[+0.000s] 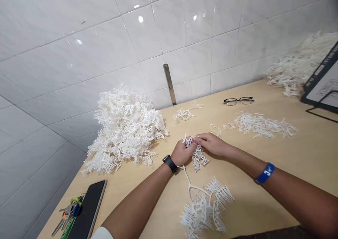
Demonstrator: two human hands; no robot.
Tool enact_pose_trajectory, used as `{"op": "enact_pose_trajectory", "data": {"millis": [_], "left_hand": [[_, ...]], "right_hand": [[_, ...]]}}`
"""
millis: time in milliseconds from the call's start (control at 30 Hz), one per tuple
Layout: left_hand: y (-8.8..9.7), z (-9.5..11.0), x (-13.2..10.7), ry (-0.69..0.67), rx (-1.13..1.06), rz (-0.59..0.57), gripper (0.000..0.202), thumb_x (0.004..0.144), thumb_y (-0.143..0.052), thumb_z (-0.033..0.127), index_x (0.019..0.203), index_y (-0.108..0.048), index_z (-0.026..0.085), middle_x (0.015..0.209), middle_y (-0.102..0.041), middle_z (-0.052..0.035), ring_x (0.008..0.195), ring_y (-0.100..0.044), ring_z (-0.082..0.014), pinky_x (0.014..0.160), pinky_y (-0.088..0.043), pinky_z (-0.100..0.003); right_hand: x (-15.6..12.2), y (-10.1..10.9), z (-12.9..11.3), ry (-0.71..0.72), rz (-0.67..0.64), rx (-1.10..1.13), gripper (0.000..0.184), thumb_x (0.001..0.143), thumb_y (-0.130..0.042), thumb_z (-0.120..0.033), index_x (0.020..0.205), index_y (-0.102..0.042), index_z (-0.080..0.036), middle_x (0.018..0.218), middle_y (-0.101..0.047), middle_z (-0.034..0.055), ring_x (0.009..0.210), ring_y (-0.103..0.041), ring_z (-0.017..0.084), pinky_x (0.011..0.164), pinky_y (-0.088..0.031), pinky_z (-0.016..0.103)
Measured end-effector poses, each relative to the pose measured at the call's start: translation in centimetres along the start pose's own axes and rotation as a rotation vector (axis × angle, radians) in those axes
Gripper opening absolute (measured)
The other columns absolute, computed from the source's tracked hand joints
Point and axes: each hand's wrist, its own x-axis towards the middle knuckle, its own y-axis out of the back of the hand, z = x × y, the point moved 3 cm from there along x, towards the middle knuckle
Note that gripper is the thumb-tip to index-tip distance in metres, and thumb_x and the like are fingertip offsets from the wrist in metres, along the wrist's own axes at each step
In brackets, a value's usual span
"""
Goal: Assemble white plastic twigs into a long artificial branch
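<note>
Over the middle of the wooden table, my left hand [182, 151] is closed on a white plastic branch [199, 158] with many thin prongs. My right hand [211, 143] meets it from the right, fingertips pinched together at the same branch; what exactly sits between them is too small to make out. Below my left wrist, a larger white branched sprig [206, 205] lies with its stem running up under the wrist. Just beyond my hands are a small white sprig [186, 114] and some loose white bits [216, 130].
A tall heap of white branches [126, 130] stands left against the tiled wall. To the right lie a flat pile of small pieces [264, 124], eyeglasses [239, 100], another heap [303, 63] and a dark-framed board [323, 80]. A phone [87, 211] and keys [69, 211] lie front left.
</note>
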Motion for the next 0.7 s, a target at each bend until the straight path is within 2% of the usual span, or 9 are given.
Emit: {"op": "enact_pose_trajectory", "data": {"millis": [100,300,500,633,700], "left_hand": [[0.24,-0.01,0.15,0.042,-0.113,-0.036,0.034,0.083,-0.058,0.047,0.075,-0.058,0.014,0.07,-0.054,-0.0012,0.068,-0.045,-0.0127,0.067,-0.036,-0.025],[0.97,-0.18,0.2,0.169,-0.25,-0.008,0.026,0.072,-0.063,0.035,0.063,-0.046,0.017,0.06,-0.041,0.0026,0.06,-0.036,-0.0102,0.061,-0.031,-0.025],[0.57,-0.01,0.19,0.175,-0.24,-0.102,0.019,0.068,-0.06,0.031,0.064,-0.051,0.016,0.061,-0.046,0.0016,0.059,-0.037,-0.0098,0.059,-0.029,-0.025],[0.61,-0.4,0.14,0.199,-0.265,-0.077,0.019,0.067,-0.06,0.03,0.06,-0.05,0.016,0.057,-0.042,0.0029,0.056,-0.034,-0.009,0.057,-0.027,-0.026],[0.66,-0.54,0.1,0.224,-0.322,-0.103,0.019,0.065,-0.062,0.029,0.058,-0.049,0.016,0.056,-0.043,0.0023,0.055,-0.035,-0.0093,0.055,-0.026,-0.026]], "right_hand": [[-0.01,-0.2,0.38,-0.034,-0.059,0.111,0.047,0.086,-0.051,-0.061,0.068,-0.054,-0.017,0.058,-0.047,-0.0017,0.055,-0.042,0.013,0.056,-0.033,0.027],[0.23,-0.05,0.98,-0.067,-0.093,0.339,0.051,0.082,-0.056,-0.065,0.065,-0.053,-0.017,0.053,-0.047,-0.0025,0.049,-0.04,0.01,0.049,-0.029,0.025],[0.02,-0.28,0.56,-0.095,-0.127,0.384,0.05,0.079,-0.061,-0.064,0.065,-0.052,-0.017,0.054,-0.049,-0.0021,0.048,-0.041,0.009,0.047,-0.028,0.024],[-0.2,-0.54,0.41,-0.073,-0.166,0.461,0.05,0.078,-0.064,-0.063,0.065,-0.052,-0.016,0.052,-0.044,-0.004,0.048,-0.037,0.008,0.047,-0.025,0.024],[-0.39,-0.47,0.39,-0.076,-0.208,0.48,0.047,0.078,-0.065,-0.059,0.066,-0.052,-0.015,0.054,-0.044,-0.0041,0.048,-0.037,0.008,0.048,-0.025,0.024]]}}
